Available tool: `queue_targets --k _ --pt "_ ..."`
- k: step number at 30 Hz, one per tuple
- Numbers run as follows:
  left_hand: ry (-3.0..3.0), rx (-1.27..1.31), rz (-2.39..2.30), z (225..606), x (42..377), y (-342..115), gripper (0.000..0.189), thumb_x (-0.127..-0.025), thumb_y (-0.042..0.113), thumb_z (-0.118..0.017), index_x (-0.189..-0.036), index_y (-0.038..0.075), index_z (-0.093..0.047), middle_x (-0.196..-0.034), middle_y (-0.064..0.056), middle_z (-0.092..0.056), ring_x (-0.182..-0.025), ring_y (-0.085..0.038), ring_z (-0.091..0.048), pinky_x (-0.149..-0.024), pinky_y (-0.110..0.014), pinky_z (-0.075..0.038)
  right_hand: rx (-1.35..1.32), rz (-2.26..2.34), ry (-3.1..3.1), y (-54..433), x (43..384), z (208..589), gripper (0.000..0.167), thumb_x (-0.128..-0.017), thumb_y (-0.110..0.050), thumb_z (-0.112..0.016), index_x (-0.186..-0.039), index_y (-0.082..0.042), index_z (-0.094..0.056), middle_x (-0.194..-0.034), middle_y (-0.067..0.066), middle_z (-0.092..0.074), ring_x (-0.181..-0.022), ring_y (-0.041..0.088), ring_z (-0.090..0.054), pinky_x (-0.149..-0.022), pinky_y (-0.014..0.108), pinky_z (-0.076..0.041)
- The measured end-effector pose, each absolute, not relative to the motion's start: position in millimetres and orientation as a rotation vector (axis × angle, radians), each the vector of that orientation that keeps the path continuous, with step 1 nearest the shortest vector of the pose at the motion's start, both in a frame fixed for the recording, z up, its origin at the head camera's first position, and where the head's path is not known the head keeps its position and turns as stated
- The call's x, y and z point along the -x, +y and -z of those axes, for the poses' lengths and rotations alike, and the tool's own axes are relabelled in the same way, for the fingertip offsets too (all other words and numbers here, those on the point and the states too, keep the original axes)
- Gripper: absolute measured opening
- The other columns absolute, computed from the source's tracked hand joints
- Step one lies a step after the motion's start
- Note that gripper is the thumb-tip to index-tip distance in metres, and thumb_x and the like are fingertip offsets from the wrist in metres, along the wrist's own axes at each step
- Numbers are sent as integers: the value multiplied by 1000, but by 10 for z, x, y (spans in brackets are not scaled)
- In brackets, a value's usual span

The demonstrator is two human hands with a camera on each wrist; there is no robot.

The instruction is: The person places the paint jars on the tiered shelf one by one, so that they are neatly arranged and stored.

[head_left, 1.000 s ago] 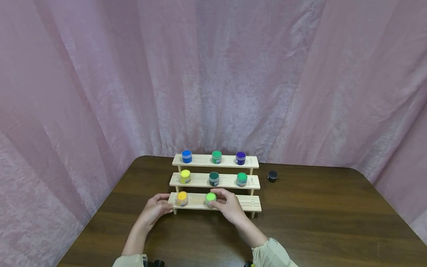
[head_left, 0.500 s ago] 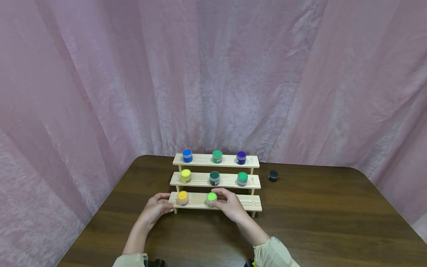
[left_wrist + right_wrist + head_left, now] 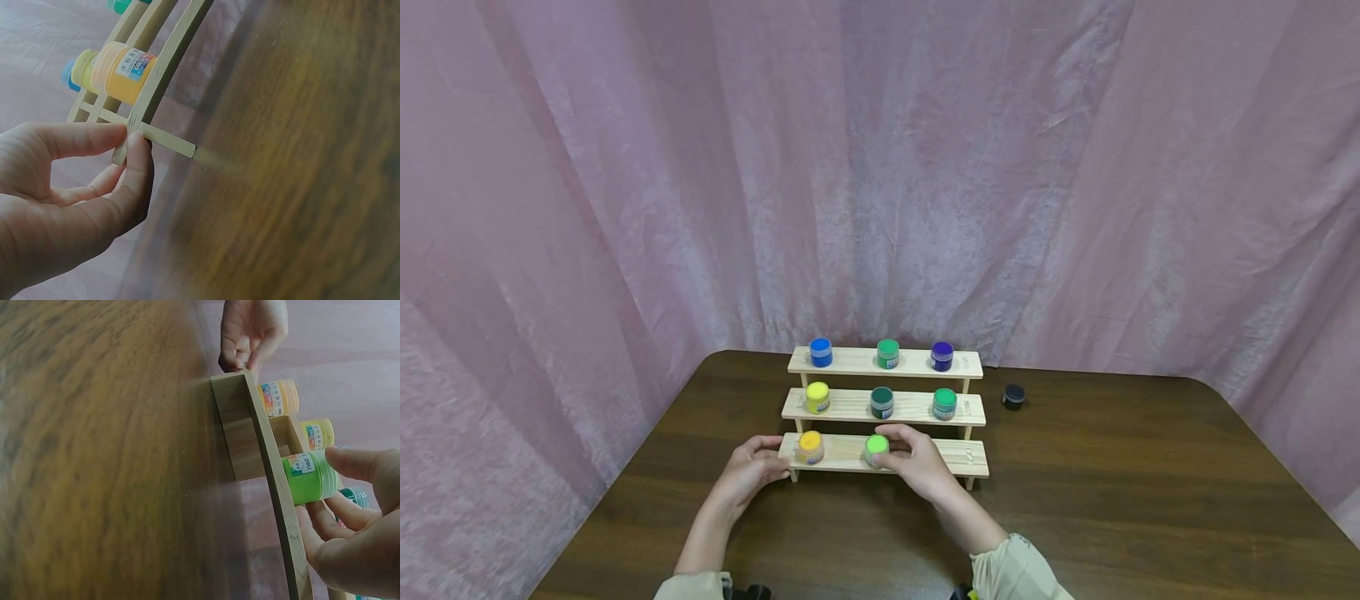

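Note:
A three-tier light wooden stand (image 3: 953, 456) bears small paint jars. My left hand (image 3: 747, 477) pinches the left end of its lowest board between thumb and fingers, as the left wrist view also shows. On that board my right hand (image 3: 919, 468) grips a lime-green paint jar (image 3: 303, 481) by its sides, thumb near the lid. The jar is upright and its base appears to be on the board. To its left stands an orange-yellow paint jar (image 3: 810, 448), close to my left hand and untouched.
The middle tier holds a yellow jar (image 3: 817, 398), a dark green jar (image 3: 882, 403) and a green jar (image 3: 944, 404). On top are a blue jar (image 3: 821, 352), another green jar (image 3: 888, 354) and a purple jar (image 3: 942, 357). A black jar (image 3: 1013, 397) stands on the brown table (image 3: 1120, 475), right of the stand.
My right hand and the lime-green jar have shifted very slightly right along the lowest board. My left hand keeps its hold on the board's end.

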State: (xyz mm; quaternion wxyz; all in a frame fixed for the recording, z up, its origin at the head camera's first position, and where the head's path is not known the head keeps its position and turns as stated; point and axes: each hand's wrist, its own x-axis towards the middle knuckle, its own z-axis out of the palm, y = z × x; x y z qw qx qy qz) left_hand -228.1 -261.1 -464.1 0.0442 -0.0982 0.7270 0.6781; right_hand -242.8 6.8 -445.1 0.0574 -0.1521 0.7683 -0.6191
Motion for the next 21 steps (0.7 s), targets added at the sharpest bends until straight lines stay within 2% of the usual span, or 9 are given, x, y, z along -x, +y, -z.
queue_targets --k 7,15,21 --pt "2220 293 -2077 4636 2273 -2608 53 -86 -7 -58 -134 -14 -37 -97 -13 -65 -76 -11 -63 -71 -20 -56 452 1868 2332 82 2439 4446 44 -83 -5 -73 -123 6 -60 -114 24 -65 -98 24 -64 -80 22 -52" --pt "2225 289 -2063 4630 2270 -2612 53 -86 -6 -59 -134 -13 -37 -97 -12 -65 -78 -11 -63 -72 -20 -56 479 1846 2376 156 2432 4367 39 -88 -10 -69 -124 4 -61 -121 23 -64 -108 33 -63 -92 38 -55" --pt "2222 279 -2065 4627 2271 -2616 54 -86 -5 -59 -134 -13 -37 -96 -11 -64 -78 -11 -63 -72 -20 -56 444 1875 2375 218 2448 4278 37 -91 -13 -67 -125 1 -61 -119 19 -65 -111 29 -62 -92 31 -53"
